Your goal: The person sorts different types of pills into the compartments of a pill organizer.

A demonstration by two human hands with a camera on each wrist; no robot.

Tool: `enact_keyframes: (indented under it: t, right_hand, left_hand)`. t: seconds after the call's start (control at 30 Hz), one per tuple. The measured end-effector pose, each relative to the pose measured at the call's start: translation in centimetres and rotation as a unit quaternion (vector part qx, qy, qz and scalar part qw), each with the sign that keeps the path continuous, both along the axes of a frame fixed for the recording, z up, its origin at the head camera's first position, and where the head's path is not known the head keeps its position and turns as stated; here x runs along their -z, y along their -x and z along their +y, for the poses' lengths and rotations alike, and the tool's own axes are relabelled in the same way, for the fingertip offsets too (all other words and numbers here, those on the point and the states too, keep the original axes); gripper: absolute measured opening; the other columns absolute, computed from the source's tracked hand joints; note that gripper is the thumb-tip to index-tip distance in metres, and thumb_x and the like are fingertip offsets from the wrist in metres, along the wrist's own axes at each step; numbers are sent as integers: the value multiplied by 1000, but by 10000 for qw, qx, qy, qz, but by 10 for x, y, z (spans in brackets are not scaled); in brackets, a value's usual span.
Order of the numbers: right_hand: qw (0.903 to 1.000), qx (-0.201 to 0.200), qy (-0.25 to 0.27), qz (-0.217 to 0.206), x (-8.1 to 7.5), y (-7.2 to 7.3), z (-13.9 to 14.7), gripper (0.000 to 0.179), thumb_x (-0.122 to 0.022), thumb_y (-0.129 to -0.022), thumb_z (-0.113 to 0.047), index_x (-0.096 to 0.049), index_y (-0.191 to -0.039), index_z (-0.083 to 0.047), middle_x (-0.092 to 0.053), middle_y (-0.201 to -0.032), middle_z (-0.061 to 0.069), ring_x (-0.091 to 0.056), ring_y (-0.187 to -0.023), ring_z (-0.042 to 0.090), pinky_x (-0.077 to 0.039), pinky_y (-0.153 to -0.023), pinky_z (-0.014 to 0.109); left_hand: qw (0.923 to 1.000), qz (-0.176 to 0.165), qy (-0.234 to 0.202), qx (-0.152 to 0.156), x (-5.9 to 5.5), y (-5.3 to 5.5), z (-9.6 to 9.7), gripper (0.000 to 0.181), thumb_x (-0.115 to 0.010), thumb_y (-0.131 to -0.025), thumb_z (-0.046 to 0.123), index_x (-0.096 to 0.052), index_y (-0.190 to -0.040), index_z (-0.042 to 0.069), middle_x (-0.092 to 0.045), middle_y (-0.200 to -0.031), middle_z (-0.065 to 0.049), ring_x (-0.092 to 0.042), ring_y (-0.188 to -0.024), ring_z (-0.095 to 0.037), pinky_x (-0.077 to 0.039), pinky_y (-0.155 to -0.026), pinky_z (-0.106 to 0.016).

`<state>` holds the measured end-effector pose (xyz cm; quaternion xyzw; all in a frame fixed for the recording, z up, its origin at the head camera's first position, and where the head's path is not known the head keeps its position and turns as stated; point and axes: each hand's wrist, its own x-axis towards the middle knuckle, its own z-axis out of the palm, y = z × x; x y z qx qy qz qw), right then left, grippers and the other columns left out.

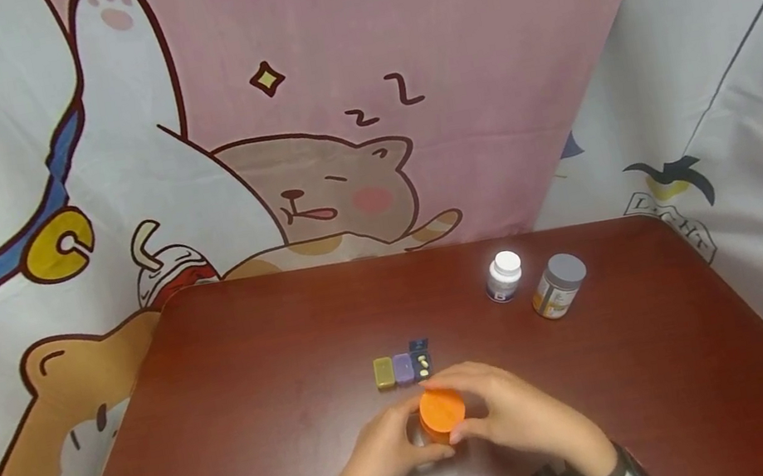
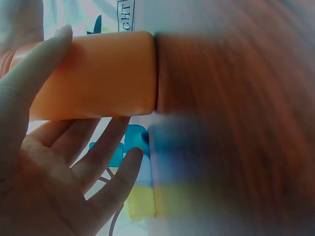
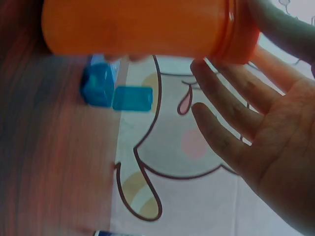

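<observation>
An orange bottle (image 1: pixel 436 434) with an orange lid (image 1: pixel 442 410) stands upright on the table near its front. My left hand (image 1: pixel 384 445) holds the bottle's body, thumb on the near side and fingers on the far side. From the right, my right hand (image 1: pixel 519 408) grips the lid between thumb and fingers. Just beyond the hands lies a small pill box (image 1: pixel 403 369) with yellow, purple and dark blue compartments. Its blue lid (image 1: pixel 418 345) is flipped up, and several pale pills (image 1: pixel 423 363) lie in that compartment. Both wrist views show the bottle's smooth orange side (image 2: pixel 98 76).
At the back right of the brown table (image 1: pixel 276 331) stand a white bottle (image 1: pixel 505 276) and a larger jar with a grey lid (image 1: pixel 559 286). A printed cloth (image 1: pixel 471 46) hangs behind the table's far edge and along its sides.
</observation>
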<state>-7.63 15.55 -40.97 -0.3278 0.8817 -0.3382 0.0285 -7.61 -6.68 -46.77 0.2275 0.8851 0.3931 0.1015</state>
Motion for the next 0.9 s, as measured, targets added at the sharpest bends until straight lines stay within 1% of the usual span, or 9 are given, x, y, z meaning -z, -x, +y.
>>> enact_keyframes:
  t: [0.13,0.23,0.3,0.4,0.47,0.53,0.67,0.73,0.9]
  right_hand:
    - [9993,-36,-154,337,1,-3,-12,53,-88,-83,-24,-70,-133,-20,-71,-130,-4,-66,-120,19,-55,-105,43]
    - [9943,223,-430,950,3,-5,-19,48,-90,-81,-29,-72,-124,-23,-72,-123,-7,-66,-113,15,-56,-102,42]
    - [9845,536,-732,1499,5,-7,-24,45,-91,-77,-38,-74,-116,-24,-72,-113,-8,-66,-104,13,-56,-98,39]
    - [9599,1025,-1225,2306,7,-8,-31,48,-90,-71,-53,-73,-103,-23,-69,-98,-9,-64,-90,12,-56,-91,36]
    - [9473,1218,-1449,2583,8,-9,-34,53,-88,-69,-62,-71,-99,-22,-68,-93,-8,-63,-85,12,-55,-88,34]
    - [9496,1222,-1504,2463,6,-9,-32,58,-86,-70,-65,-72,-104,-21,-70,-97,-7,-65,-88,13,-56,-88,36]
    - [9821,781,-1044,1356,0,-5,-13,66,-90,-73,-55,-72,-126,-21,-74,-119,-6,-68,-108,17,-57,-96,43]
    - [9927,562,-732,779,-2,-1,1,67,-92,-75,-45,-70,-134,-20,-73,-127,-5,-67,-116,19,-56,-100,47]
    - [9982,464,-286,240,1,10,25,58,-91,-79,-25,-71,-133,-16,-74,-126,-3,-68,-116,21,-57,-100,46]
  left_hand:
    - [10000,36,58,-49,0,0,0,71,-91,-79,42,-66,-138,11,-72,-135,-8,-69,-121,-33,-56,-98,-58]
    - [9999,14,83,-97,0,-1,0,73,-91,-78,43,-66,-139,12,-72,-134,-8,-69,-120,-33,-56,-98,-58]
    - [9999,5,90,-95,0,-1,1,72,-91,-78,41,-66,-139,13,-73,-133,-7,-70,-118,-31,-57,-97,-56]
    - [9999,-2,89,-70,1,-1,2,69,-91,-78,39,-67,-139,17,-74,-132,-4,-71,-115,-29,-59,-94,-52]
    - [10000,0,74,-57,1,-1,3,66,-91,-78,38,-68,-137,19,-74,-131,-4,-71,-114,-28,-59,-93,-50]
    - [10000,-11,66,-64,0,0,3,64,-91,-78,39,-69,-135,20,-74,-130,-3,-71,-115,-27,-59,-93,-50]
    - [9999,18,85,-59,0,0,3,65,-91,-79,40,-69,-135,17,-73,-133,-3,-70,-120,-28,-57,-98,-53]
    - [9999,35,95,-53,0,0,3,68,-92,-78,39,-67,-137,15,-72,-135,-4,-69,-122,-29,-56,-99,-55]
    - [9999,50,99,-55,1,-1,3,72,-93,-77,37,-66,-139,13,-71,-137,-6,-68,-124,-31,-55,-101,-56]
